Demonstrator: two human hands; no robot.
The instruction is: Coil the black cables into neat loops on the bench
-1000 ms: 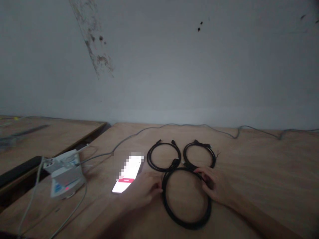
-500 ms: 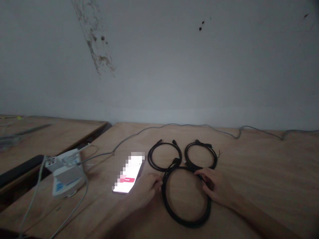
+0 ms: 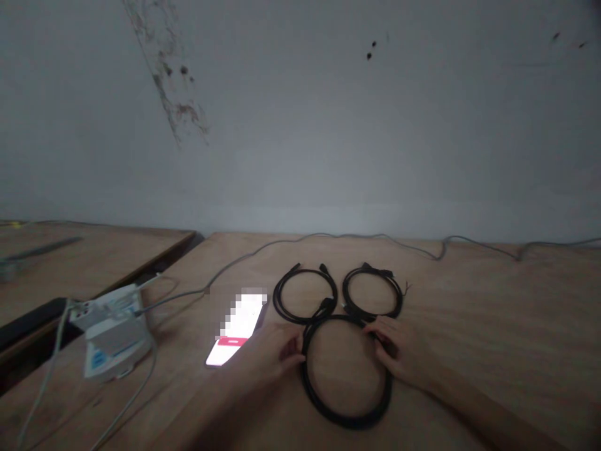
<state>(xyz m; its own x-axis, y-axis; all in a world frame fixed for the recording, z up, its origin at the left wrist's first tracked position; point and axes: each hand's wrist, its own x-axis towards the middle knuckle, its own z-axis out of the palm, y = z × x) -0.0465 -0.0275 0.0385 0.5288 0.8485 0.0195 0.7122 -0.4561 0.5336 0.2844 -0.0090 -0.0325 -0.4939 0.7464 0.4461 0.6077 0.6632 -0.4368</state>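
Note:
A large coil of black cable (image 3: 345,421) lies on the wooden table, nearest to me. At its left edge my left hand (image 3: 279,354) pinches the cable between thumb and fingers. Across the ring, my right hand (image 3: 399,347) has its thumb and fingers curled around the upper right edge. Behind the large coil lie two smaller black coiled cables, one at left (image 3: 277,299) and one at right (image 3: 401,300), with plug ends showing. The large coil's connectors (image 3: 326,305) touch or overlap the left one; I cannot tell which.
A phone (image 3: 241,319) with a lit screen lies left of my left hand. Farther left stands a white power strip and adapter (image 3: 113,338) with trailing cords. A grey cord (image 3: 277,243) runs along the table's back, near the wall (image 3: 300,125). A gap separates two tabletops.
The view has shifted slightly, so everything sits a little farther left. My left thumb and fingers have moved slightly on the large coil's left edge. The coils lie as before.

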